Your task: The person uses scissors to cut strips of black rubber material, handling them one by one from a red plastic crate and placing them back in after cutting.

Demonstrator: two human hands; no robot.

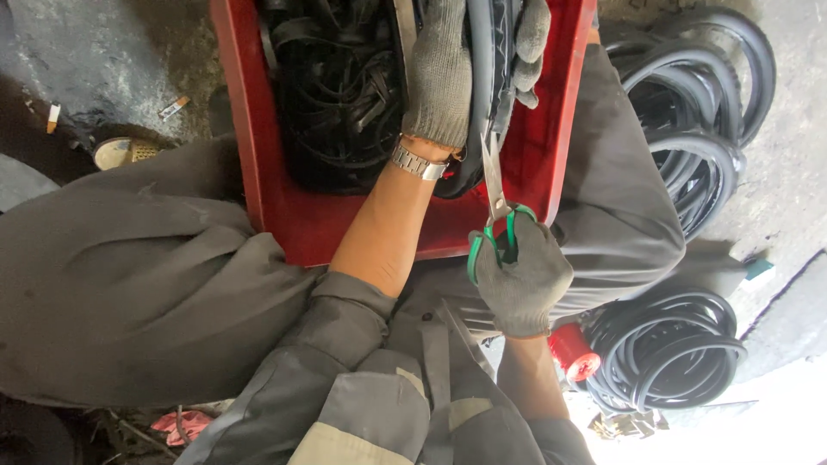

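Right grip point(520, 274) closed through the green handles of metal scissors point(498, 202); left grip point(444, 73) clamped around a black rubber strip point(482, 77).

Both hands wear grey knitted gloves. The scissor blades point up at the strip, which hangs over a red plastic crate point(534, 146) filled with tangled black rubber offcuts point(340, 95). The crate sits between grey-trousered knees on a stained concrete floor point(112, 60). Coils of black rubber hose point(668, 349) lie at right, beside a small red cap point(575, 353).
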